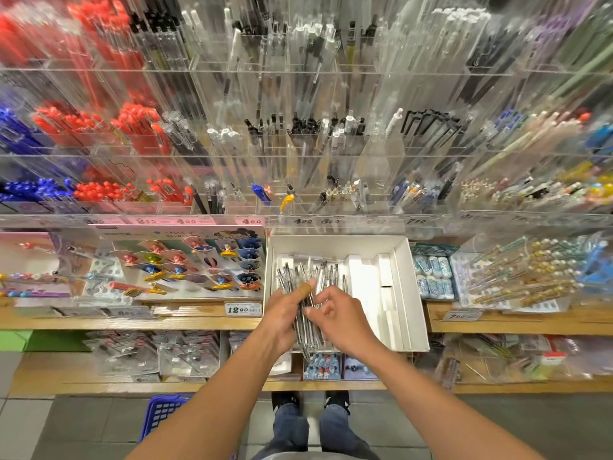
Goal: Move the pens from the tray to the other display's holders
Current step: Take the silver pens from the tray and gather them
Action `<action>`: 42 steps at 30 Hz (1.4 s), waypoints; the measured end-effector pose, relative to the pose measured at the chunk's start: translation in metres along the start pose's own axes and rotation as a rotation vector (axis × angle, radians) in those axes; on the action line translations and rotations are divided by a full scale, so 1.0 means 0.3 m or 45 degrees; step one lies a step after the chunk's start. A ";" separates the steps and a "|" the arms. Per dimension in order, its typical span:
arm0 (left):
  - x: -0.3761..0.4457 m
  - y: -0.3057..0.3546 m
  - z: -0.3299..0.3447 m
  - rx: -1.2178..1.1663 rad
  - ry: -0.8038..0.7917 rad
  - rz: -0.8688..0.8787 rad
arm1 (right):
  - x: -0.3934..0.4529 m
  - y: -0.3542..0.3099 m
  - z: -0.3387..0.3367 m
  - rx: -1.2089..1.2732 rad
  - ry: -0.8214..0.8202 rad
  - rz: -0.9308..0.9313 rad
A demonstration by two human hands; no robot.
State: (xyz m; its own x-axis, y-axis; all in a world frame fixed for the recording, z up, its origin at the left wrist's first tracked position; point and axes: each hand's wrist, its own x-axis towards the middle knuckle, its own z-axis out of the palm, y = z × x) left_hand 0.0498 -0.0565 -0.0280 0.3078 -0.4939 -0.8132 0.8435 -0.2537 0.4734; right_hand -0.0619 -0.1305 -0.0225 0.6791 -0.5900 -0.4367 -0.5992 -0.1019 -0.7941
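- Stationery aisle: wooden shelf (199, 322) under walls of clear acrylic holders (298, 180).
- Left hand (285, 318) is gripping a bundle of clear pens (306, 313) over the white tray (411, 293), probably collecting a batch for one trip.
- Right hand (341, 318) is feeding them in, fingers curled around a pen.
- Pens are looking slim, transparent, dark-tipped; more are lying in the tray.

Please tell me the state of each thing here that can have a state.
left hand: grips a bundle of pens.
right hand: fingers curled at the bundle.
pens: bunched, over the tray.
white tray: open, right part bare.
clear holders: mostly filled.
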 end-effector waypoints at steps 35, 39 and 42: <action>-0.019 0.002 -0.043 0.063 0.082 -0.015 | 0.316 0.192 0.021 -0.492 0.105 0.538; -0.020 0.005 -0.039 0.046 0.088 -0.020 | 0.263 0.179 -0.005 -0.316 0.215 0.398; -0.024 0.000 -0.031 0.023 0.106 -0.016 | 0.174 0.117 -0.022 -0.059 0.218 0.242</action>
State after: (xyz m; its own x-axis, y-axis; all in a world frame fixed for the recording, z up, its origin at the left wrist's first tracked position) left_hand 0.0516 -0.0451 -0.0254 0.3334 -0.4198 -0.8442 0.8396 -0.2752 0.4684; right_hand -0.0505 -0.1702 -0.0704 0.4728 -0.7287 -0.4954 -0.7309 -0.0103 -0.6824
